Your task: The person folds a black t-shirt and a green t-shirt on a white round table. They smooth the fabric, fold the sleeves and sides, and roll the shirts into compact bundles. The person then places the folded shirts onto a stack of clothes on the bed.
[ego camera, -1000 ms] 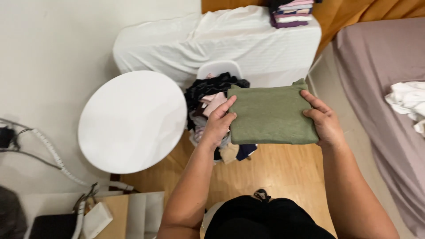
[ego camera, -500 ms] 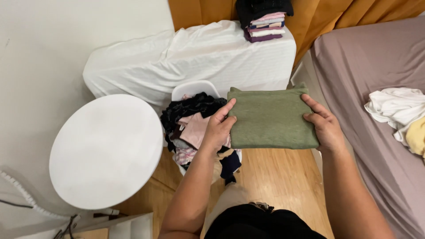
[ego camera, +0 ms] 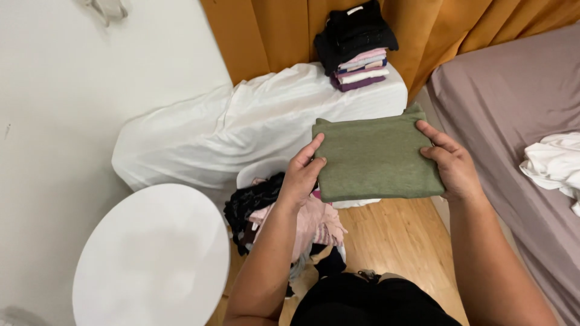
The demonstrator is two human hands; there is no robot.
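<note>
A folded green garment is held flat in the air between both hands, above a heap of loose clothes and in front of a surface draped in a white sheet. Its left edge is gripped by the left hand, the thumb laid on top and the fingers tucked out of sight beneath; its right edge is clamped by the right hand in the same way, thumb and fingertips closed on the cloth. The garment appears neatly squared, with no loose sleeve hanging out, so the folding itself seems finished and the carrying step is judged to be in hand. A stack of folded clothes — dark on top, pink, white and purple below — is seen at the far end of the draped surface, against an orange curtain, well apart from the hands. A round white table stands to the left, and a bed with a mauve cover lies to the right, with a crumpled white cloth on it. Any setting-down would call for the piece to be kept level and both edges released together, so that the folds are not disturbed — a judgement only.
</note>
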